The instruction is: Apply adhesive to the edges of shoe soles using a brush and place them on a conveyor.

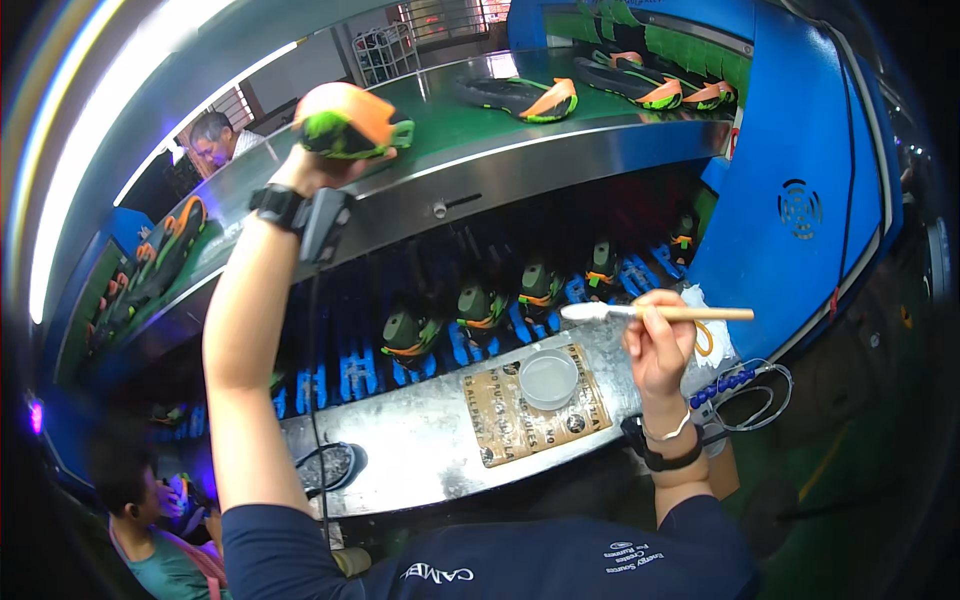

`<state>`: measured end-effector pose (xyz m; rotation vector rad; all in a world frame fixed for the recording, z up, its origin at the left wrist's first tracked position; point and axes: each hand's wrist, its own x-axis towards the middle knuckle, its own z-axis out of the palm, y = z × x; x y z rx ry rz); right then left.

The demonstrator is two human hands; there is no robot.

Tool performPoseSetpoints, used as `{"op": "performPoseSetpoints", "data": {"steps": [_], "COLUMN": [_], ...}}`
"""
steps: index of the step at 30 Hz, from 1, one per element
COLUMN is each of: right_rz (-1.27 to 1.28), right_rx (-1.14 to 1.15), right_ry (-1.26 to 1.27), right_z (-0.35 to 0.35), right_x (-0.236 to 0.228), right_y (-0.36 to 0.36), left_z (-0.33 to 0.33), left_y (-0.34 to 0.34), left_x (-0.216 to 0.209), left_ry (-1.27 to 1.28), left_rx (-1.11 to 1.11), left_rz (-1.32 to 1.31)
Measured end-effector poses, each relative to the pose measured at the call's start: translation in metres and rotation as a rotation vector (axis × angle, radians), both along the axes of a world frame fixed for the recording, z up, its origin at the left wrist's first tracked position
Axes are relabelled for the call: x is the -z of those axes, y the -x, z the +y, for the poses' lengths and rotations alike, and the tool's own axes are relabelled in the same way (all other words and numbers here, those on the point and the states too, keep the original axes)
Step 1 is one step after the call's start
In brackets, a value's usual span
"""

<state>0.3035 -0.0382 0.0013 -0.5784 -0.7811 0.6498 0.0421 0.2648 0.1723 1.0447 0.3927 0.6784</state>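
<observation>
My left hand (318, 173) reaches up at the far left and grips an orange, black and green shoe sole (345, 108) above the edge of the green conveyor belt (440, 130). Fingers closed, my right hand (660, 345) holds a brush (718, 314) by its light wooden handle. The pale bristles point left, above the metal bench (400, 475). Below the brush, a round translucent bowl (526, 384) with whitish contents sits on a brown printed sheet (492, 425).
More soles (535, 100) lie on the belt. Under it, several dark shoes (480, 305) stand on blue supports. A blue machine housing (790, 130) rises at right. A blue segmented hose (728, 383) runs beside the bench. One person (228, 140) is behind the belt, another (150, 545) at lower left.
</observation>
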Motion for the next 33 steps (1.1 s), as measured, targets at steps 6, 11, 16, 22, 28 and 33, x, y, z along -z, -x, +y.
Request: {"op": "performPoseSetpoints", "data": {"steps": [6,11,16,22,28,33], "right_rz": [0.045,-0.004,0.024,-0.012,-0.068,-0.102], "right_rx": [0.057,0.038,0.005,0.002,-0.049,-0.004], "right_ry": [0.077,0.081,0.132,0.235,0.197,0.179], "right_z": [-0.021,-0.034,-0.038,-0.045,-0.007,0.014], "right_x": [-0.03,-0.059,-0.063,-0.057,-0.068,-0.078], "right_y": [-0.021,-0.043,-0.058,-0.059,-0.004,0.064], "left_z": [0.07,0.058,0.077,0.004,0.003,0.019], "left_y": [-0.078,-0.15,-0.158,-0.062,0.238,0.399], "left_x": [0.001,-0.016,-0.004,-0.046,-0.043,-0.011], "left_ry": [-0.136,-0.139,-0.099,-0.469,-0.969,-0.639], "left_rx": [-0.084,-0.289,-0.376,-0.247,-0.796,-1.243], "left_rz": [0.216,0.344,0.473,0.88,1.588,1.46]}}
